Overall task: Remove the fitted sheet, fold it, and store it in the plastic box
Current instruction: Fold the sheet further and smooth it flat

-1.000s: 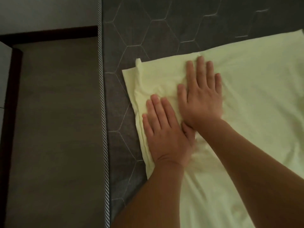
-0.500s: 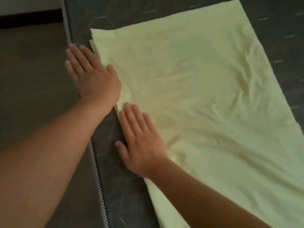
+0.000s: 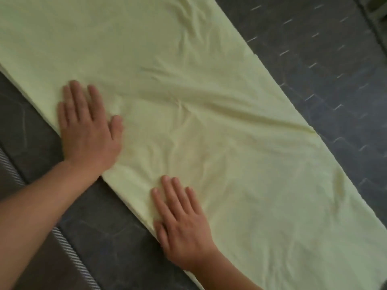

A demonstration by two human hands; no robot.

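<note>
Your right hand (image 3: 184, 225) lies flat on the near edge of the fitted sheet (image 3: 209, 91), fingers straight, gripping nothing. Your left hand (image 3: 88, 130) presses flat farther along that edge. The sheet spans the mattress (image 3: 335, 91) as a long band, seemingly layered. Uneven pushing could slide layers apart or set the middle creases.

We see a dim, even light with a dull greenish cast; where it comes from we cannot tell. The sheet (image 3: 209, 101) is the brightest surface, its creases marked only by soft, shallow shading. The mattress (image 3: 335, 91) stays dark, its stitching smeared into short pale streaks. Motion blur softens the left hand (image 3: 88, 132) most; the right hand (image 3: 184, 225) is a little sharper. The whole picture is soft and grainy.
</note>
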